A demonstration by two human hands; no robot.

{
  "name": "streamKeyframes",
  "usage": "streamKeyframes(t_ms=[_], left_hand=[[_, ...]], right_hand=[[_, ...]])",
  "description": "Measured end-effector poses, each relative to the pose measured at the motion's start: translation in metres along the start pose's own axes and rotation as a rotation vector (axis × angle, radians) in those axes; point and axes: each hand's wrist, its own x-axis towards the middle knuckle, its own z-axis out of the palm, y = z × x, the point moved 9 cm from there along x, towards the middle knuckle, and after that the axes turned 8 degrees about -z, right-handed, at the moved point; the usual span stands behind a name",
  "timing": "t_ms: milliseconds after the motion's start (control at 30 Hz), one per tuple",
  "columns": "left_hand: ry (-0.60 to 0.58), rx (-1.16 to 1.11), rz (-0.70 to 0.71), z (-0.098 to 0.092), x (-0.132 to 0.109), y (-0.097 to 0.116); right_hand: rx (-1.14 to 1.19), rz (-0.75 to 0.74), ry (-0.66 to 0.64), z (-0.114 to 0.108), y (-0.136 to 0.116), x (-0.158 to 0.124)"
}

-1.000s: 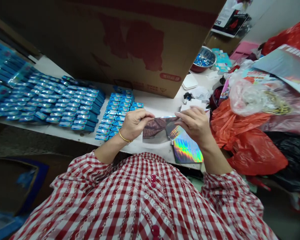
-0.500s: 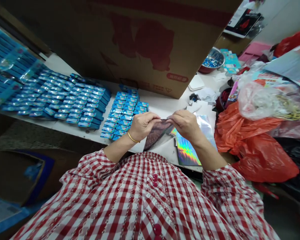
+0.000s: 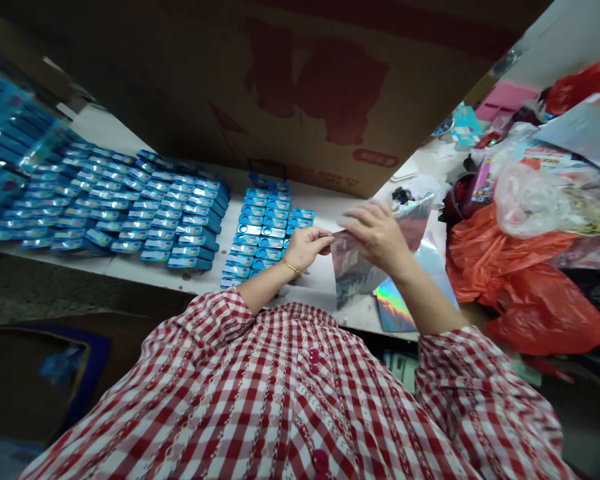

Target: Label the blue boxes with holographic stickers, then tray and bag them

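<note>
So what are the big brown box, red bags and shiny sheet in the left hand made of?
Brown box: matte cardboard, it seems, from its flat printed panel. Red bags: probably thin plastic, glossy and crinkled. Shiny sheet: perhaps plastic film or foil, thin and glossy; can't tell which.

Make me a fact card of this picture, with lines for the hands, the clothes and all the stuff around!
Left hand: pinches an edge of the thin shiny sheet
Right hand: at the same sheet; too blurred to tell its grip
Left wrist: gold-coloured bracelet
Clothes: red-and-white checked shirt
White table, left of the hands: rows of small blue cartons
Table's near edge: rainbow-shiny holographic sheet
Behind: big cardboard box
Far right: red plastic bags
</note>
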Motion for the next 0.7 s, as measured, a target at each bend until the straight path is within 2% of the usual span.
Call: streamKeyframes(t_ms=[100, 200, 300, 467, 600, 700], left_hand=[[-0.037, -0.061, -0.095, -0.030, 0.019, -0.018], [-0.076, -0.139, -0.196, -0.058, 0.028, -0.032], [-0.090, -0.232, -0.323, -0.080, 0.027, -0.047], [-0.066, -0.392, -0.510, -0.102, 0.019, -0.082], [0.037, -0.402, -0.553, -0.129, 0.035, -0.107], [0.189, -0.315, -0.559, -0.163, 0.057, -0.121]], right_hand=[[0.002, 0.012, 0.036, 0.045, -0.022, 0.018], [0.012, 0.082, 0.062, 0.075, -0.038, 0.031], [0.088, 0.157, 0.056, 0.099, -0.048, 0.036], [0.249, 0.219, 0.021, 0.142, -0.062, 0.035], [0.300, 0.225, -0.037, 0.159, -0.066, 0.049], [0.361, 0.276, -0.053, 0.149, -0.059, 0.066]])
